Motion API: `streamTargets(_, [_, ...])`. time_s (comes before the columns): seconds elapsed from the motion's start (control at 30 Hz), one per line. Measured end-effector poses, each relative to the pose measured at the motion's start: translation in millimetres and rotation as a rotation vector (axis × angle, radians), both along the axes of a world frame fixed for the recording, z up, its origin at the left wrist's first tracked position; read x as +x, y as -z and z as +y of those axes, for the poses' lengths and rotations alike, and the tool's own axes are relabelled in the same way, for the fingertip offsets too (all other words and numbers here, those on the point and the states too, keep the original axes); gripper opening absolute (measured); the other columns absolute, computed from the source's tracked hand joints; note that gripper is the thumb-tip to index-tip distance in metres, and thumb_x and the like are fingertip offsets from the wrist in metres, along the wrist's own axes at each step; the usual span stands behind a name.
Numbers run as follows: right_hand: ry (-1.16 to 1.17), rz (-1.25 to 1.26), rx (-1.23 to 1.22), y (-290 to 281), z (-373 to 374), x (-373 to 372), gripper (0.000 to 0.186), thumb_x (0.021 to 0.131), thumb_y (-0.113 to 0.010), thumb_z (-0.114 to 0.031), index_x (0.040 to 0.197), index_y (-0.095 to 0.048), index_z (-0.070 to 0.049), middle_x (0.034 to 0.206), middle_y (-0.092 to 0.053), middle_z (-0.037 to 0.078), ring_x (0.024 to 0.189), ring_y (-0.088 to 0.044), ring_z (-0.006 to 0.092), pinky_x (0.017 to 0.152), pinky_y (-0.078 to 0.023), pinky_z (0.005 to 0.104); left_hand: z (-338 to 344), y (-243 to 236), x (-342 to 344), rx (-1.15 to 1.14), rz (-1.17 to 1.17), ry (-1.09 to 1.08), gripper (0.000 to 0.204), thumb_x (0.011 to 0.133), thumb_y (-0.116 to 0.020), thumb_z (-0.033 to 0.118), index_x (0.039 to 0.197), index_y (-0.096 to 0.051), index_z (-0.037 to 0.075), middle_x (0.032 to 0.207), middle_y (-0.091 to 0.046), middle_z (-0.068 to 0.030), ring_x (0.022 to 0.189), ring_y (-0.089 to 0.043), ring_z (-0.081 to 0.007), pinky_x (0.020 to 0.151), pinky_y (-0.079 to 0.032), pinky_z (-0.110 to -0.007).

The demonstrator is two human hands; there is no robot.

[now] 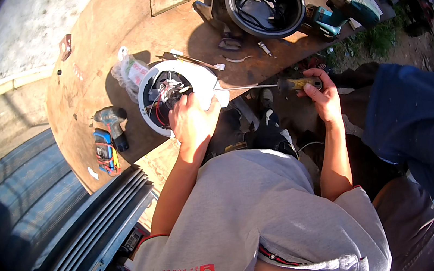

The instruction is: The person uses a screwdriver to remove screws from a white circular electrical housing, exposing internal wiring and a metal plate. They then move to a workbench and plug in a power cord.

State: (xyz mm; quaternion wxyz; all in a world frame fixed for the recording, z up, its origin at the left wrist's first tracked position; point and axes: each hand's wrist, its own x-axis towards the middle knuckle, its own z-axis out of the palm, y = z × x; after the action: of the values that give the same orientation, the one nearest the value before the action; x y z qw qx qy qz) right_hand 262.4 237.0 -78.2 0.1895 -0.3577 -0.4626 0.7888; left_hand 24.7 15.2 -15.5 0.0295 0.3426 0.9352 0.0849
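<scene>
A white round appliance housing (142,102) lies on its side near the table's front edge, its open end showing wires and dark parts. My left hand (193,119) grips its rim, with the fingers reaching in at the wires; the fingertips are partly hidden. In my right hand (323,95) is a screwdriver (293,85), its yellowish handle held between thumb and fingers. Its long shaft points left, and the tip meets the white side of the housing close to my left hand.
On the wooden table (88,70) are a clear plastic bag (129,73), a black pot (233,7) with cables inside, a cordless drill (113,126), a blue multimeter (104,150) and a teal power driver (350,0). A person in a blue garment (418,125) is close at right.
</scene>
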Motion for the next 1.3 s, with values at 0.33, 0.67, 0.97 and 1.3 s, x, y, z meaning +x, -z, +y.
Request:
streamTargets(0.33, [0.068, -0.082, 0.045, -3, -7, -13, 0.030, 0.097, -0.065, -0.021, 0.121, -0.061, -0.003, 0.084, -0.064, 0.005, 0.064, -0.057, 0.0100, 0.058, -0.048, 0.0257, -1, -1, -1, -0.032, -0.038, -0.010, 0.042, 0.079, -0.074, 0.042, 0.089, -0.070, 0.001, 0.088, -0.069, -0.0164, 0.085, -0.067, -0.0349, 0.077, -0.050, -0.048])
streamTargets(0.67, [0.023, -0.160, 0.021, -9, 0, -15, 0.032, 0.094, -0.070, -0.020, 0.119, -0.062, -0.001, 0.075, -0.059, 0.002, 0.056, -0.051, 0.0067, 0.053, -0.045, 0.0252, -1, -2, 0, -0.041, -0.032, -0.009, 0.042, 0.080, -0.073, 0.043, 0.088, -0.069, 0.002, 0.087, -0.068, -0.0149, 0.085, -0.067, -0.0335, 0.076, -0.048, -0.046])
streamTargets(0.97, [0.104, -0.039, -0.107, -7, 1, -21, 0.038, 0.089, -0.072, -0.008, 0.123, -0.057, 0.003, 0.077, -0.059, 0.004, 0.059, -0.053, 0.0100, 0.060, -0.050, 0.0270, -2, 0, -1, -0.001, -0.049, -0.015, 0.041, 0.079, -0.073, 0.041, 0.090, -0.069, 0.002, 0.088, -0.069, -0.0149, 0.084, -0.067, -0.0340, 0.077, -0.048, -0.047])
streamTargets(1.3, [0.100, 0.248, 0.093, -40, 49, -50, 0.028, 0.089, -0.067, -0.021, 0.104, -0.063, 0.002, 0.092, -0.061, 0.011, 0.074, -0.059, 0.0170, 0.070, -0.051, 0.0337, -6, -10, -1, 0.082, -0.077, -0.008, 0.048, 0.081, -0.072, 0.049, 0.087, -0.065, 0.001, 0.083, -0.069, -0.0156, 0.083, -0.066, -0.0342, 0.080, -0.047, -0.047])
